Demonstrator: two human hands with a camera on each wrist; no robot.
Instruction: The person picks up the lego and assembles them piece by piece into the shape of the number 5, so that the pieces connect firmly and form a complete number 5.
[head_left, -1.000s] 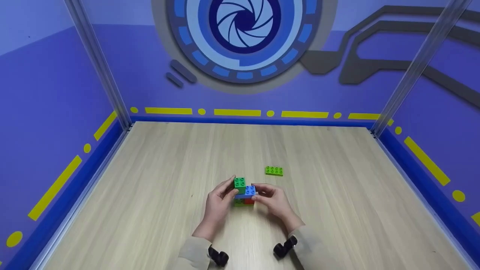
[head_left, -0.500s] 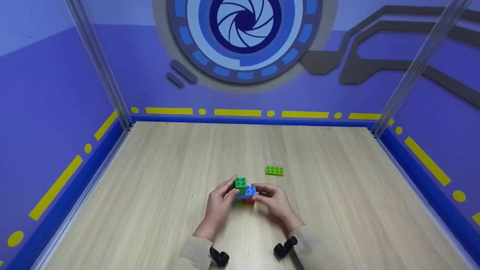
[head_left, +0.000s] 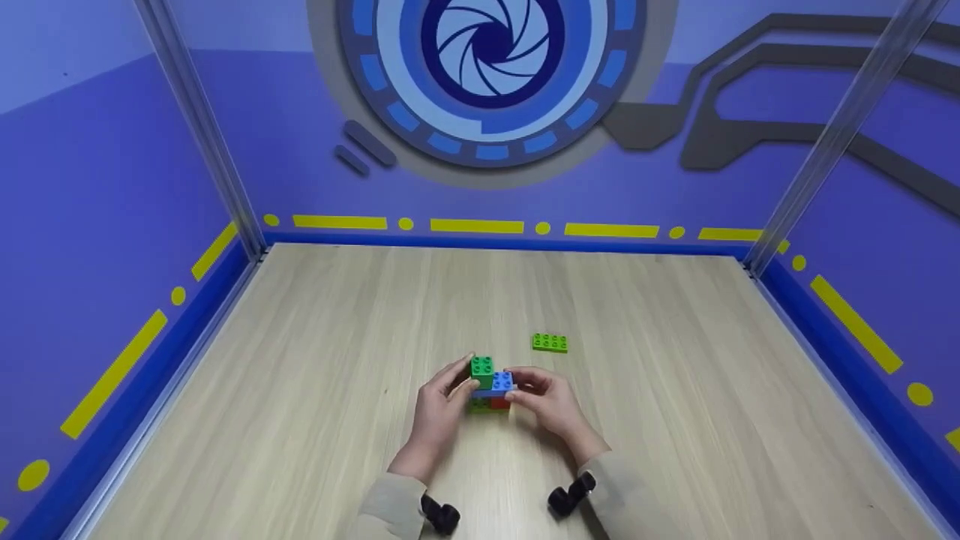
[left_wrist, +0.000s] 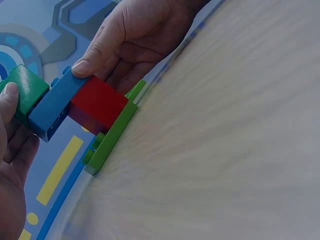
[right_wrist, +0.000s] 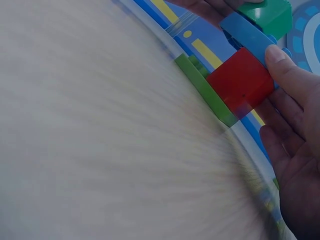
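Observation:
Between the two hands stands a stack of toy building blocks. At its bottom a light green plate [left_wrist: 112, 142] lies on the table, with a red block [left_wrist: 100, 102] on it. A flat blue block [left_wrist: 57, 105] tops the red one and juts out to the left. On that overhanging end sits a dark green block [head_left: 481, 370], which my left hand [head_left: 439, 401] pinches between thumb and fingers. My right hand [head_left: 551, 397] pinches the blue block at its right end, its thumb on the near side in the right wrist view.
A second light green plate [head_left: 550, 343] with studs lies on the wooden table [head_left: 360, 322], beyond the right hand. Blue-purple walls [head_left: 480, 202] with metal corner posts enclose the table at the back and sides.
Both hands keep their hold on the stack, and the blocks stay in the same arrangement. Only a very slight shift of the whole head view shows.

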